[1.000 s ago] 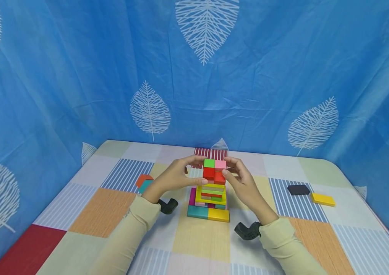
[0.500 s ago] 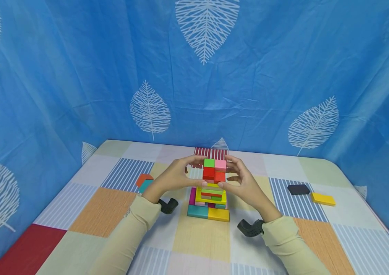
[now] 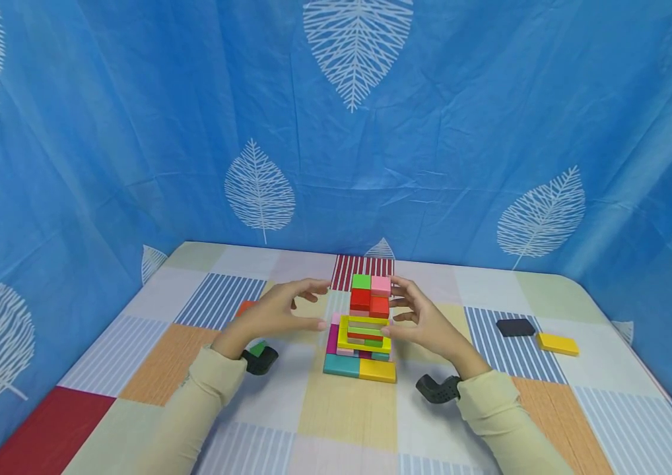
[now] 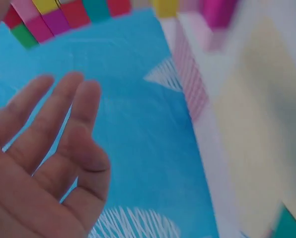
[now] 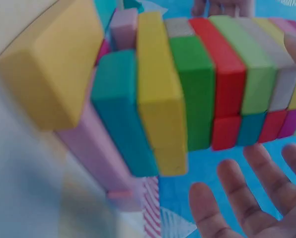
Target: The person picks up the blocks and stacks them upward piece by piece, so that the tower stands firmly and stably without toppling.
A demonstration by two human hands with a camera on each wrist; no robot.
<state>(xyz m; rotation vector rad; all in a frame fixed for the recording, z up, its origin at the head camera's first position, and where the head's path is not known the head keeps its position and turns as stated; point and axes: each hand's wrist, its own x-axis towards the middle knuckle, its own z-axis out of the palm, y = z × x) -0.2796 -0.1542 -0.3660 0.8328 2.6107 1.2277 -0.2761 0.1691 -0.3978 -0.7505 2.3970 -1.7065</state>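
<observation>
A stacked tower of coloured blocks (image 3: 366,324) stands on the table, wide at its base and narrower above. Two columns form its top, one ending in a green block (image 3: 362,282), the other in a pink block (image 3: 381,285). My left hand (image 3: 281,309) is held apart from the tower's left side, fingers spread and holding nothing; its palm (image 4: 43,168) shows in the left wrist view. Close along the tower's right side, my right hand (image 3: 425,323) has its fingers loosely bent. In the right wrist view its fingertips (image 5: 230,171) lie very near the blocks; contact is hard to judge.
A black block (image 3: 515,328) and a yellow block (image 3: 558,344) lie to the right. Partly hidden by the left arm are an orange-red block (image 3: 245,307) and a green piece (image 3: 258,348). Blue leaf-patterned cloth (image 3: 431,132) hangs behind the patchwork-covered table (image 3: 348,409).
My left hand has let go of the tower's side and moved left. My right thumb has dropped lower and the hand has shifted slightly outward. The tower stays standing.
</observation>
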